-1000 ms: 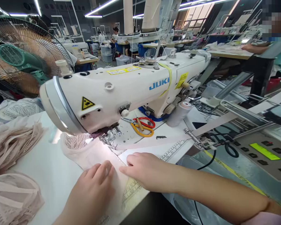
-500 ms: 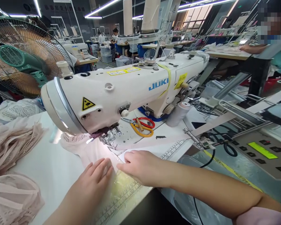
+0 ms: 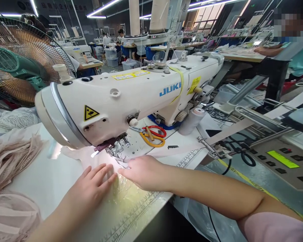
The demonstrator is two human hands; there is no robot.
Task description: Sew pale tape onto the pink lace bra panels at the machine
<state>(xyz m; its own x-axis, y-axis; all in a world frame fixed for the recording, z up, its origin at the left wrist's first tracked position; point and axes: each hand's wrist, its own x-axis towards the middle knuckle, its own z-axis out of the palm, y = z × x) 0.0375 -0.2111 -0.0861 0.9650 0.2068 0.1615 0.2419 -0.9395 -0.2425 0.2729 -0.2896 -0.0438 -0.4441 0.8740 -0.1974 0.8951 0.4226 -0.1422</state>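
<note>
Stitching pass, apparently mid-feed

Thin pale-pink fabric (image 3: 88,158) lies below the white metal sewing machine (image 3: 131,90). Worker's left hand (image 3: 91,185): flat on fabric, unclenched. Right hand (image 3: 146,173): curled; pinch cannot be told. Next probably calls for even guiding.

Below the frame's centre, the left hand (image 3: 91,183) lies palm down, fingers stretched up and right; the left forearm (image 3: 55,216) enters at lower left. Just beside those fingertips, the right hand (image 3: 143,173) curls, the right forearm (image 3: 212,186) slanting from lower right.
</note>
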